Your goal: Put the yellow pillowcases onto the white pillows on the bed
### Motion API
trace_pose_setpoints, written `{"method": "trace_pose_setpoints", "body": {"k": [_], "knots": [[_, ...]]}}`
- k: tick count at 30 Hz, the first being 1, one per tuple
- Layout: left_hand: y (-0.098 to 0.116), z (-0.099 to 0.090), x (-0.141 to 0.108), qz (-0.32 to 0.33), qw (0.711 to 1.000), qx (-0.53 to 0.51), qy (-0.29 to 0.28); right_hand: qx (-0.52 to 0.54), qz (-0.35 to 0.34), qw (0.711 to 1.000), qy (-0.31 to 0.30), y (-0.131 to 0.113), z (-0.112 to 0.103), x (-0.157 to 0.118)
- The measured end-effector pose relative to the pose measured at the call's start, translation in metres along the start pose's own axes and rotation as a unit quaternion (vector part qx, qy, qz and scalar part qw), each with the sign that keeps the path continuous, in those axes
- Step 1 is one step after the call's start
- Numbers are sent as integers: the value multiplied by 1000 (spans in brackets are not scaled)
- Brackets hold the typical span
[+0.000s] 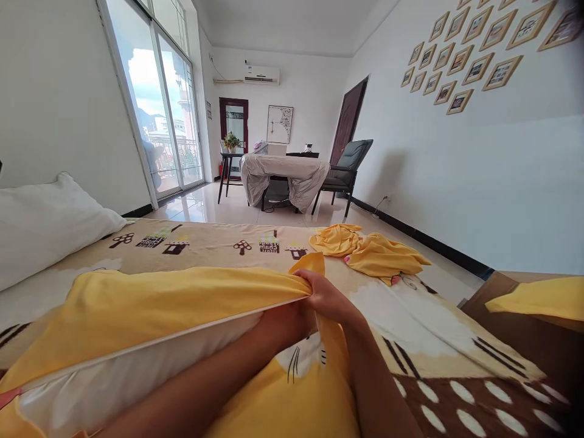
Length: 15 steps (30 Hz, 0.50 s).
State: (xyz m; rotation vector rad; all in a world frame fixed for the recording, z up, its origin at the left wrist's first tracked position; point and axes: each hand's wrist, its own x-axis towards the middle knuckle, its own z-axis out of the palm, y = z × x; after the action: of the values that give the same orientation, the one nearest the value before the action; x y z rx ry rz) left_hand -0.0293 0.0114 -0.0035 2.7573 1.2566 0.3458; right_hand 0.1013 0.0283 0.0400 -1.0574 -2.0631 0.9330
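Observation:
A yellow pillowcase [182, 292] with a cat-whisker print lies close in front of me. Its long side gapes, and a white pillow [123, 371] shows inside. My right hand [326, 298] is closed on the fabric at the far right corner of the opening, fingers wrapped over the edge. Through the opening reaches my left arm, and my left hand [292, 319] is at that same corner inside the case. Its fingers are hidden by the cloth, so what they grip cannot be made out.
Crumpled yellow cloths [383, 252] lie on the patterned bed blanket [214, 243] at the far right. A white pillow [55, 219] sits at the left. Beside the bed on the right, a cardboard box [474, 310] has yellow fabric [542, 298] over it.

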Motion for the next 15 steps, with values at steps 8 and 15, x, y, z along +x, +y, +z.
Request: {"method": "trace_pose_setpoints", "body": {"k": [8, 15], "knots": [[-9, 2, -4, 20, 1000, -15, 10, -359, 169, 909, 128, -9, 13, -5], [-20, -6, -1, 25, 988, -119, 91, -294, 125, 937, 142, -13, 15, -1]]}}
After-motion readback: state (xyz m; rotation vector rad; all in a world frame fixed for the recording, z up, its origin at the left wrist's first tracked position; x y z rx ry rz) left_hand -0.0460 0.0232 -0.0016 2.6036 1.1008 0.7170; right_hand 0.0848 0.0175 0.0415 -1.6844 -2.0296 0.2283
